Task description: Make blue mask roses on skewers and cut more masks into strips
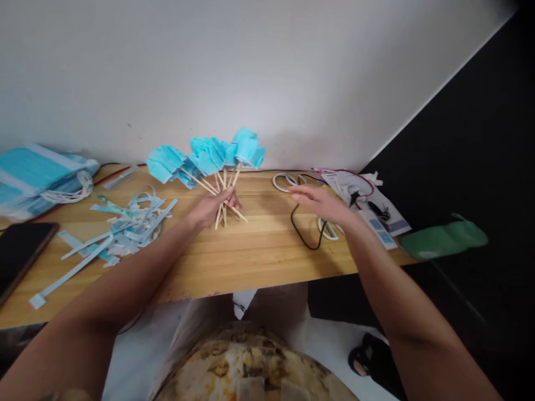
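So, the right hand point(317, 201) hovers, fingers extended, unclenched; the left hand point(215, 207) clutches crossed sticks point(224, 178) bearing ruffled blue flowers point(207, 156).

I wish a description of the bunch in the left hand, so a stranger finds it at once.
Find the wooden table along the white wall, then the left hand above it. The bunch is crossed pale sticks topped with ruffled blue heads. Unlike the plastic pack and loose strips further left, it is held up.
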The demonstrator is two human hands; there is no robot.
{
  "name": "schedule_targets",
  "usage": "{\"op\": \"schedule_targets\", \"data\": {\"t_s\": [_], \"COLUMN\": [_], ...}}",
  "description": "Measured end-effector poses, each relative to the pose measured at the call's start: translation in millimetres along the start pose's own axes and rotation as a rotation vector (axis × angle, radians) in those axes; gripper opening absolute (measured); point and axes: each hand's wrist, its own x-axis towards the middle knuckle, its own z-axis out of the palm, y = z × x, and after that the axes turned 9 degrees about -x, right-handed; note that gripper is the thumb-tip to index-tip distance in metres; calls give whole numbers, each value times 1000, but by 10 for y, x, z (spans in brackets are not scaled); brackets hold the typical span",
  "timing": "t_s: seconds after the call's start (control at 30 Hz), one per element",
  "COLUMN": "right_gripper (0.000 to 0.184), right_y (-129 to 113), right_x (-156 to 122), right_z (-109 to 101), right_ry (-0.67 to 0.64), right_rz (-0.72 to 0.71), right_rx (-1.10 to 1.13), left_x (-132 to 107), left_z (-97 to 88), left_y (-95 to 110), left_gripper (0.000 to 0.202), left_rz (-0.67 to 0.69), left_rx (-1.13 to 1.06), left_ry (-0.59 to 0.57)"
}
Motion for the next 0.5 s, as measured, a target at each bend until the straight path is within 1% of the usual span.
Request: {"op": "schedule_targets", "data": {"t_s": [0.07,0.1,0.17,0.2,0.27,0.33,0.37,0.43,0.5], "right_gripper": [49,52,53,56,62,67,72,83,83], "right_y": [-343,-474,-648,-697,-750,-786,-808,-861,-915], "right_x": [192,290,479,562,690,764,784,808,828], "right_z": [215,335,575,681,843,925,940,945,949], "right_ry": [-99,-139,-273,-361,-492,-595,-631,-660,-659], "right_rz": [-156,-229,-378,-419,-431,-388,-364,-341,-349], "right_rx": [214,339,608,732,909,989,1011,1051,1079], "left_x": [-27,-40,-59,-64,-66,-58,-52,-39,-31], "left_z": [39,58,86,96,103,100,96,88,81], "left_y": [18,24,27,25,16,7,5,12,39], "left_gripper": [58,59,60,60,58,56,55,55,57], "left_rz": [-20,-36,-73,-90,-126,-156,-164,-167,-151], "left_rx": [30,46,73,75,50,6,-12,-29,-27], "left_ry": [-105,-155,-260,-311,-393,-443,-458,-475,-473]}}
